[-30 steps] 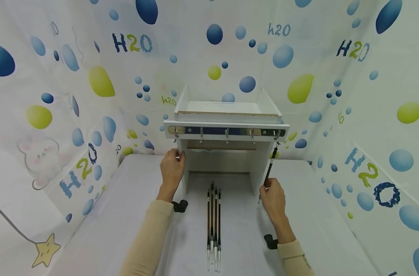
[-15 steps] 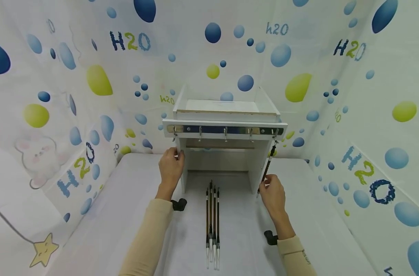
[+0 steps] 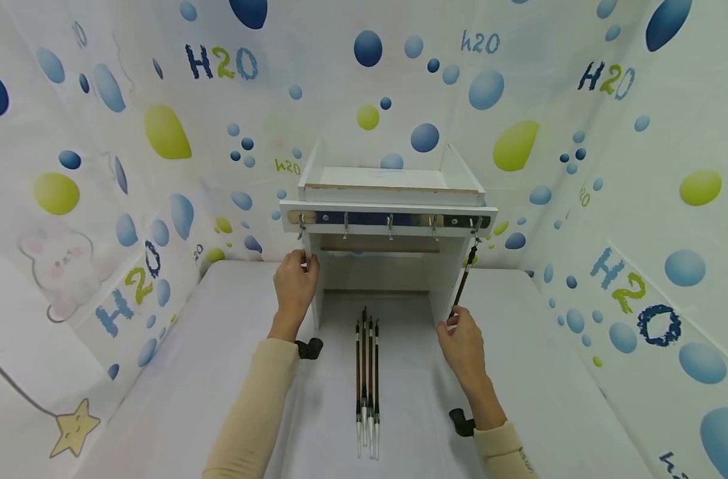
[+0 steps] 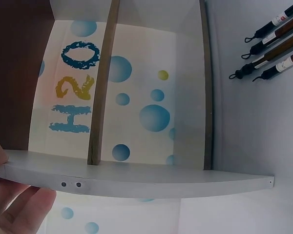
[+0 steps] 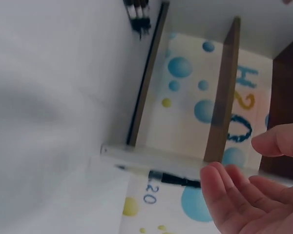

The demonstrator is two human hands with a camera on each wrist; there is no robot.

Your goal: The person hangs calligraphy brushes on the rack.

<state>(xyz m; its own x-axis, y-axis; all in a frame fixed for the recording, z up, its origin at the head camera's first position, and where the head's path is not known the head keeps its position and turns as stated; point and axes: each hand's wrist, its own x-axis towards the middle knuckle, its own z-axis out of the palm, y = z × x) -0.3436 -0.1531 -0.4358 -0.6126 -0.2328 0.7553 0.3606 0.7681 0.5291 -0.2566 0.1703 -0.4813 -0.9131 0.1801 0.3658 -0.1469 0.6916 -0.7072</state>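
Note:
A white wooden shelf (image 3: 394, 194) stands on the table, with a metal hook strip (image 3: 368, 219) along its front. My left hand (image 3: 295, 283) grips the edge of its left side panel (image 4: 151, 183), thumb on one face and fingers on the other. From the rightmost hook hangs a dark-handled writing brush (image 3: 464, 276), slightly tilted, its pale bristles pointing down. Beside the brush's lower end is my right hand (image 3: 464, 346). In the right wrist view its thumb stands apart from the loosely bent fingers, and the brush (image 5: 178, 180) passes behind the fingertips.
Several more brushes (image 3: 366, 379) lie side by side on the white table (image 3: 412, 412), bristle ends toward me, in front of the shelf. The other hooks carry no brushes. A black wrist mount (image 3: 462, 422) sits at my right wrist. Printed curtains (image 3: 316, 40) surround the table.
My right hand has let go of the hanging brush and moved slightly left. My left hand keeps its grip on the panel. The head view has shifted a little.

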